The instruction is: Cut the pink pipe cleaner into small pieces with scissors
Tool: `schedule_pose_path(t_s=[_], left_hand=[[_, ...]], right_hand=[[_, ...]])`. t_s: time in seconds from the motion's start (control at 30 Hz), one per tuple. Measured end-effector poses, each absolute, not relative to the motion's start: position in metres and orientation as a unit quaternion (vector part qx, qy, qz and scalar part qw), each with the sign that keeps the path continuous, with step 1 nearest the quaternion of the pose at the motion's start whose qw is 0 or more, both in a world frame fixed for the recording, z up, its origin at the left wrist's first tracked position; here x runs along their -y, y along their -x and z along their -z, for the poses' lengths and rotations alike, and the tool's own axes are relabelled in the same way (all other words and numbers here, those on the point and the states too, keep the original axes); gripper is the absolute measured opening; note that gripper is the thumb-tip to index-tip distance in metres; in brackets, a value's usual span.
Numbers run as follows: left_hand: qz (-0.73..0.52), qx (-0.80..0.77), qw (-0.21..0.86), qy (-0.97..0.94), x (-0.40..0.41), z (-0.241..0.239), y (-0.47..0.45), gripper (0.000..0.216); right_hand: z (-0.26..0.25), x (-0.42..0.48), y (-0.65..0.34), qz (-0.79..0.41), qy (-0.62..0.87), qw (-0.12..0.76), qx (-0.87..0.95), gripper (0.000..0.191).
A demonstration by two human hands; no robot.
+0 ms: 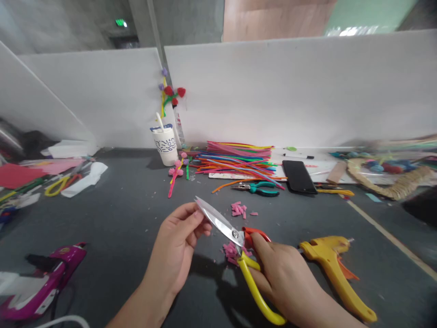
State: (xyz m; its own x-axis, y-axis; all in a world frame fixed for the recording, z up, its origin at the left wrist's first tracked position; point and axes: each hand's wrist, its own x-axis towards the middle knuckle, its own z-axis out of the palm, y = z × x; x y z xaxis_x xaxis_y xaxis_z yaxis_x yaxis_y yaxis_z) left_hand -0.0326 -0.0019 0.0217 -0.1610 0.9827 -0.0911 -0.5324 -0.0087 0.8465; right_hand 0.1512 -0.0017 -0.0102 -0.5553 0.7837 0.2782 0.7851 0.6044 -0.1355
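Note:
My right hand (287, 271) grips a pair of scissors (220, 222) by its red and yellow handles. The long metal blades point up and left, and they look nearly closed. At their tips, my left hand (172, 248) pinches thumb against fingers; whatever lies between them is hidden or too small to make out. Short pink pipe cleaner pieces (232, 254) lie in a heap below the scissors. Farther back is a second small heap of pink pieces (238, 209), with one piece just beside it.
Behind lie a pile of coloured pipe cleaners (235, 159), teal pliers (259, 187) and a black phone (299, 176). A patterned cup (165, 146) stands by pipe cleaner flowers (175, 172). A yellow glue gun (332, 264) rests right, a magenta tool (64, 269) left.

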Motion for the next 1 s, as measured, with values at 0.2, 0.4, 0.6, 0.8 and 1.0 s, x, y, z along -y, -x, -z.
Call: schedule_pose_path(t_s=[0.2,0.4,0.6,0.8,1.0], left_hand=[[-0.651,-0.397,0.583,-0.279,0.002,-0.021,0.033,0.007],[-0.654,-0.396,0.582,-0.276,0.001,-0.022,0.033,0.005],[-0.647,-0.414,0.57,-0.293,0.002,-0.023,0.032,0.004],[-0.612,-0.46,0.54,-0.35,0.004,-0.021,0.029,0.003],[-0.534,-0.492,0.538,-0.428,0.009,-0.013,0.019,0.006]], right_hand=[[0.012,0.002,-0.152,0.006,0.45,0.15,0.88,0.017],[0.013,0.002,-0.152,0.015,0.451,0.155,0.879,0.015],[0.011,-0.002,-0.152,-0.001,0.467,0.164,0.869,0.011],[0.0,-0.002,-0.147,-0.307,0.486,0.254,0.778,0.022],[-0.015,-0.001,-0.141,-0.5,0.477,0.315,0.65,0.01]])
